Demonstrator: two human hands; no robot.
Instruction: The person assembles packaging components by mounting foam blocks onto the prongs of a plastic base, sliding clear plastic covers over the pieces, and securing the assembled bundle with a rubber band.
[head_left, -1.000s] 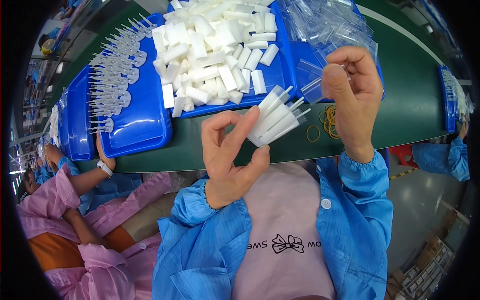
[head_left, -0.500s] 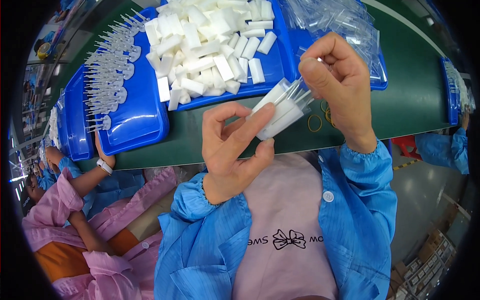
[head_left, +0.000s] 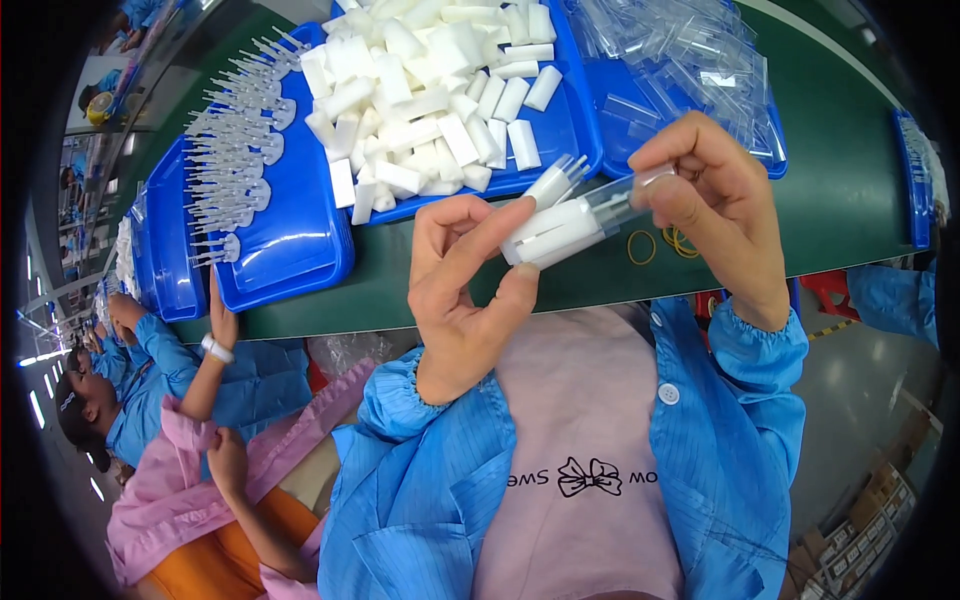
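Note:
My left hand [head_left: 462, 285] pinches a small bundle of white foam blocks [head_left: 556, 230] between thumb and fingers, above the table's near edge. Clear plastic surrounds part of the bundle, and thin clear stems stick out at its upper end. My right hand [head_left: 728, 215] is closed, its thumb and fingers on the end of a clear plastic sleeve [head_left: 618, 200]. The sleeve reaches from my right fingertips to the bundle. How far it covers the foam, I cannot tell.
A blue tray [head_left: 570, 125] heaped with white foam blocks lies beyond my hands. Right of it, another holds clear sleeves [head_left: 690, 60]. Rows of clear stemmed parts [head_left: 235, 180] stand on a left tray. Rubber bands [head_left: 641, 247] lie nearby. A co-worker's hand [head_left: 222, 318] touches the left tray.
My right hand has moved down and right, and a clear sleeve now shows between it and the bundle. The bundle lies flatter. The whole view has shifted slightly.

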